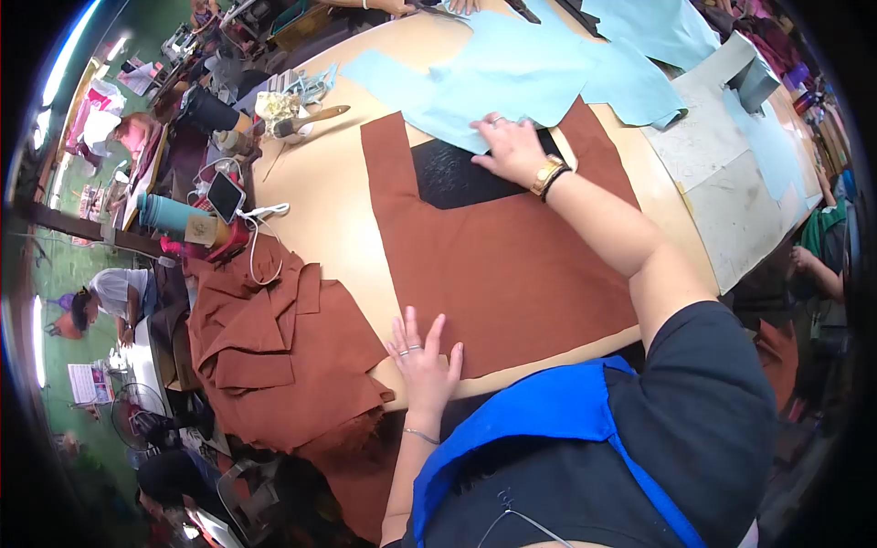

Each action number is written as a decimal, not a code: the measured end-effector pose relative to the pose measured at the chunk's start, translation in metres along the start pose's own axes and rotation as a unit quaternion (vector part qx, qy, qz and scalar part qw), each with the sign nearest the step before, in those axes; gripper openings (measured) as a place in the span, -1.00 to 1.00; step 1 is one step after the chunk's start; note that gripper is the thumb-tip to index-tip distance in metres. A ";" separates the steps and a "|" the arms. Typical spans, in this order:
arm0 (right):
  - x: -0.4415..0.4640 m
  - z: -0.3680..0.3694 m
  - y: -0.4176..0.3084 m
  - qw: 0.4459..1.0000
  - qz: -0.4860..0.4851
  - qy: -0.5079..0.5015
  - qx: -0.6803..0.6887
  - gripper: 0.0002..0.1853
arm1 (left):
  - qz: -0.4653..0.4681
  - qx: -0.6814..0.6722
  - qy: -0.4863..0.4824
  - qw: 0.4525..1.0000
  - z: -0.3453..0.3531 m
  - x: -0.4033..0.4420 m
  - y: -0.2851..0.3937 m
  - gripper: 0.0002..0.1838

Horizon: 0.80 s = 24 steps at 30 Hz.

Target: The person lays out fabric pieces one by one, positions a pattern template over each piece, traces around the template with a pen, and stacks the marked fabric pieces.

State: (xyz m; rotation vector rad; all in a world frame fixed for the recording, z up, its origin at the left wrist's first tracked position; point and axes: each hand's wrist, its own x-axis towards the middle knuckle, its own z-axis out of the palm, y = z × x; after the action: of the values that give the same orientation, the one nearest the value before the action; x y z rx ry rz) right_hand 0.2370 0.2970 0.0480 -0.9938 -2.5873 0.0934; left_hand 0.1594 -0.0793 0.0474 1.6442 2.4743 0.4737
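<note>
A large rust-brown fabric piece [521,283] with a cut-out at its top lies flat on the pale table [320,210]. In the cut-out is a dark, shiny panel [448,173]. My left hand [424,363], fingers spread, rests at the fabric's lower left edge and holds nothing. My right hand [512,151], with a gold watch at the wrist, lies over the dark panel, its fingers spread at the lower edge of light blue fabric [493,78]. Whether those fingertips press on the blue fabric is hard to tell.
Crumpled brown fabric [265,347] is heaped at the left. A brush [311,121], a phone [226,196] with a white cable and a teal tumbler [169,215] stand along the left edge. Grey sheets [731,201] lie right. A co-worker's hands [393,5] are at the top.
</note>
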 end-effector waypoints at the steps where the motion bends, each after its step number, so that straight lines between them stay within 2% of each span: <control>1: 0.003 -0.004 0.015 0.999 0.033 -0.035 0.013 -0.48 | 0.006 0.018 -0.036 0.999 0.005 -0.001 -0.001 -0.42; 2: 0.008 -0.007 0.027 0.995 0.064 -0.064 0.045 -0.52 | 0.001 -0.008 -0.048 0.999 0.014 -0.004 -0.005 -0.45; 3: 0.017 -0.002 0.046 0.992 0.033 -0.109 0.063 -0.61 | -0.004 0.003 -0.047 0.999 0.015 -0.007 -0.006 -0.45; 4: 0.027 0.004 0.056 0.983 0.054 -0.144 0.098 -0.67 | -0.001 0.009 -0.044 0.999 0.016 -0.006 -0.007 -0.46; 6: 0.047 -0.003 0.064 0.972 0.067 -0.219 0.062 -0.71 | 0.002 0.006 -0.039 0.999 0.019 -0.004 -0.003 -0.46; 7: 0.059 0.017 0.078 0.984 0.086 -0.146 0.063 -0.71 | -0.004 0.003 -0.037 0.999 0.016 -0.005 -0.001 -0.46; 8: 0.070 0.016 0.081 0.970 0.184 -0.011 0.160 -0.68 | -0.001 0.005 -0.036 0.999 0.014 -0.005 -0.001 -0.46; 9: 0.070 0.007 0.078 0.921 0.197 0.156 0.297 -0.66 | -0.018 0.005 -0.049 0.999 0.008 -0.003 0.004 -0.47; 10: 0.067 -0.007 0.066 0.908 0.199 0.257 0.266 -0.57 | -0.020 0.009 -0.056 0.998 0.002 0.001 0.007 -0.47; 11: 0.065 -0.004 0.066 0.904 0.119 0.309 0.270 -0.51 | -0.026 0.015 -0.066 0.997 -0.002 0.005 0.009 -0.46; 12: 0.046 -0.015 0.052 0.910 0.079 0.271 0.302 -0.53 | -0.017 0.005 -0.053 0.998 -0.004 0.012 0.007 -0.47; 14: -0.009 -0.018 0.022 0.949 -0.043 0.187 0.252 -0.54 | -0.002 -0.019 -0.028 0.999 -0.006 0.040 0.005 -0.48; 15: -0.042 -0.048 -0.003 0.970 -0.040 0.015 0.239 -0.54 | 0.019 -0.009 -0.016 1.000 -0.007 0.063 0.003 -0.48; 16: -0.078 -0.036 -0.021 0.984 -0.089 0.006 0.153 -0.48 | 0.044 0.001 -0.004 0.999 -0.007 0.088 -0.002 -0.48; 17: -0.104 -0.053 -0.036 0.975 -0.112 -0.123 0.145 -0.40 | 0.057 -0.001 0.002 0.998 -0.005 0.114 -0.008 -0.46; 19: -0.155 -0.034 -0.050 0.967 -0.162 -0.147 0.131 -0.32 | 0.069 0.015 -0.004 0.997 0.010 0.174 -0.017 -0.37; 20: -0.170 -0.035 -0.055 0.962 -0.139 -0.179 0.151 -0.27 | 0.081 0.039 0.009 0.996 0.024 0.199 -0.026 -0.32; 21: -0.180 -0.037 -0.061 0.954 -0.122 -0.211 0.177 -0.23 | 0.052 0.060 -0.014 0.997 0.023 0.216 -0.022 -0.35; 24: -0.196 -0.026 -0.061 0.961 -0.148 -0.172 0.159 -0.17 | 0.009 0.068 -0.069 0.995 0.036 0.245 -0.043 -0.33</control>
State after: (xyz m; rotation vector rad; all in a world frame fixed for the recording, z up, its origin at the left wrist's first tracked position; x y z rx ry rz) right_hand 0.3413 0.1204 0.0224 -0.5040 -2.8716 0.6320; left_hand 0.0350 0.1366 0.0144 1.6861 2.4416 0.1900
